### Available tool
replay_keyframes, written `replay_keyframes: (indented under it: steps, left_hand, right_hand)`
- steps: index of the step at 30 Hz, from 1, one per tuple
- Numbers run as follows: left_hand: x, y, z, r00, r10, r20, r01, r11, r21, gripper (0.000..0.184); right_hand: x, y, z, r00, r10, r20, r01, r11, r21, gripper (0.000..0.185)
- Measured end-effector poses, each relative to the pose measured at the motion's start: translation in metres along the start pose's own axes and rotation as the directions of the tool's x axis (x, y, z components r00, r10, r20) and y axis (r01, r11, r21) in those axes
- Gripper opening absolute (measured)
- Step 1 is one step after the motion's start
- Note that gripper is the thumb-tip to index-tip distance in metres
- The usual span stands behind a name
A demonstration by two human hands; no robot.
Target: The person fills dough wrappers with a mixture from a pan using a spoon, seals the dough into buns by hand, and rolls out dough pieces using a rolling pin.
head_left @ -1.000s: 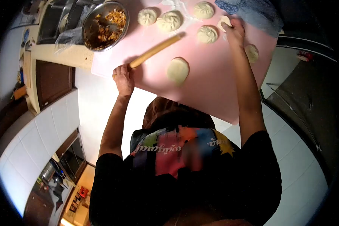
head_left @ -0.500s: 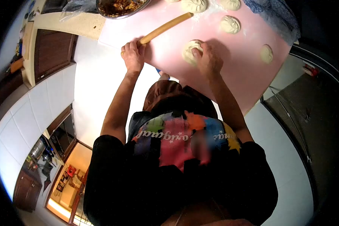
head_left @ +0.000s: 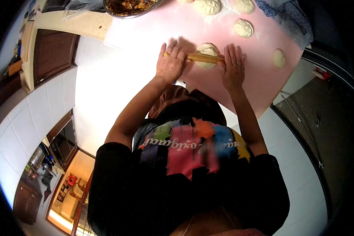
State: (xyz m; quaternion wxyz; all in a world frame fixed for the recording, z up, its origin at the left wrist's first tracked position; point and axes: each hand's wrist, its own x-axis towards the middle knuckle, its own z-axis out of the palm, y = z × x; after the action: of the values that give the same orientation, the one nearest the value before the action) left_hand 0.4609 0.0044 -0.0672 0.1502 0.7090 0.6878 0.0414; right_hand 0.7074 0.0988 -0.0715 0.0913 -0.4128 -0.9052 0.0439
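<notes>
A wooden rolling pin (head_left: pixel 203 58) lies across a flattened round of dough (head_left: pixel 207 50) on the pink mat (head_left: pixel 259 84). My left hand (head_left: pixel 170 63) rests over the pin's left end, and a ring shows on one finger. At the pin's right end is my right hand (head_left: pixel 233 67), its fingers stretched forward and its palm side down on the pin. Dough shows above and below the pin between my two hands. A smaller dough piece (head_left: pixel 279 58) sits to the right of my right hand.
Pleated buns (head_left: pixel 244 28) stand along the far part of the mat, with flour around them. A metal bowl of filling (head_left: pixel 131 8) is at the far left beside a plastic bag (head_left: pixel 82 8). Blue cloth (head_left: pixel 289 19) lies at the far right corner.
The right hand first brought a dough piece from the far right onto the dough round, then moved to the pin's right end. The pin came over the dough with the left hand.
</notes>
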Motion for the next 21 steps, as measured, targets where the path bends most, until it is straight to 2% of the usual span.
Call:
replay_keyframes:
  steps: [2, 4, 5, 6, 8, 9, 10, 11, 12, 13, 14, 15, 16, 18, 20, 21]
  left_hand:
    - [0.022, 0.004, 0.003, 0.965, -0.032, -0.259, 0.066, 0.990, 0.126, 0.073]
    - [0.056, -0.007, -0.003, 0.972, -0.204, -0.114, 0.224, 0.954, 0.201, 0.082]
    - [0.073, -0.015, 0.007, 0.952, -0.203, -0.227, 0.231, 0.967, 0.104, 0.073]
    - [0.079, -0.017, 0.004, 0.934, -0.233, -0.272, 0.252, 0.967, 0.038, 0.074]
    - [0.063, -0.011, 0.000, 0.961, -0.185, -0.205, 0.208, 0.974, 0.094, 0.078]
    - [0.042, 0.000, -0.007, 0.982, -0.143, -0.123, 0.167, 0.964, 0.207, 0.077]
    - [0.022, 0.012, -0.018, 0.990, -0.141, 0.012, 0.137, 0.976, 0.170, 0.077]
    - [-0.003, 0.014, 0.000, 0.993, -0.120, -0.005, 0.120, 0.990, 0.073, 0.078]
    - [-0.016, 0.017, -0.002, 0.995, -0.098, -0.021, 0.098, 0.995, -0.028, 0.078]
    - [-0.013, 0.016, 0.000, 0.995, -0.094, -0.018, 0.093, 0.995, -0.028, 0.078]
    - [-0.007, 0.014, 0.002, 0.989, -0.140, 0.042, 0.136, 0.988, 0.074, 0.079]
    - [0.002, 0.015, -0.005, 0.977, -0.192, 0.095, 0.173, 0.968, 0.179, 0.079]
    - [0.023, 0.007, 0.002, 0.976, -0.215, 0.037, 0.193, 0.932, 0.307, 0.080]
    - [0.060, -0.003, 0.005, 0.958, -0.265, -0.112, 0.284, 0.934, 0.217, 0.081]
    - [0.059, -0.004, 0.004, 0.969, -0.239, -0.065, 0.248, 0.918, 0.311, 0.081]
    - [0.048, -0.001, 0.000, 0.984, -0.164, -0.071, 0.177, 0.950, 0.259, 0.081]
  right_hand:
    - [0.022, -0.001, 0.002, 0.999, 0.029, -0.027, -0.030, 0.999, -0.041, 0.057]
    - [0.049, -0.002, 0.002, 0.997, 0.062, -0.041, -0.065, 0.995, -0.078, 0.060]
    - [0.064, 0.000, 0.002, 0.995, 0.061, -0.075, -0.064, 0.997, -0.030, 0.062]
    - [0.073, 0.004, 0.003, 0.991, 0.061, -0.123, -0.059, 0.998, 0.013, 0.064]
    - [0.052, 0.002, 0.011, 0.992, 0.047, -0.121, -0.046, 0.999, 0.014, 0.064]
    - [0.030, -0.012, -0.001, 0.995, 0.037, -0.098, -0.035, 0.999, 0.019, 0.063]
    - [0.011, -0.018, -0.003, 0.996, 0.033, -0.089, -0.031, 0.999, 0.023, 0.063]
    - [-0.009, -0.024, -0.004, 0.996, 0.029, -0.079, -0.027, 0.999, 0.028, 0.062]
    - [-0.026, -0.028, -0.005, 0.997, 0.055, 0.046, -0.057, 0.997, 0.051, 0.062]
    - [-0.036, -0.028, -0.004, 0.982, 0.077, 0.172, -0.090, 0.994, 0.069, 0.062]
    - [-0.034, -0.021, 0.004, 0.981, 0.081, 0.175, -0.094, 0.993, 0.067, 0.062]
    - [-0.010, -0.016, 0.003, 0.996, 0.054, 0.076, -0.056, 0.998, 0.015, 0.062]
    - [0.015, -0.012, 0.003, 0.999, 0.019, -0.025, -0.020, 0.999, -0.039, 0.063]
    - [0.058, -0.002, 0.006, 0.998, 0.056, -0.014, -0.056, 0.998, 0.006, 0.062]
    - [0.057, -0.003, 0.004, 0.996, 0.090, 0.011, -0.090, 0.995, 0.050, 0.062]
    - [0.041, -0.004, 0.006, 0.998, 0.057, 0.037, -0.057, 0.998, -0.002, 0.060]
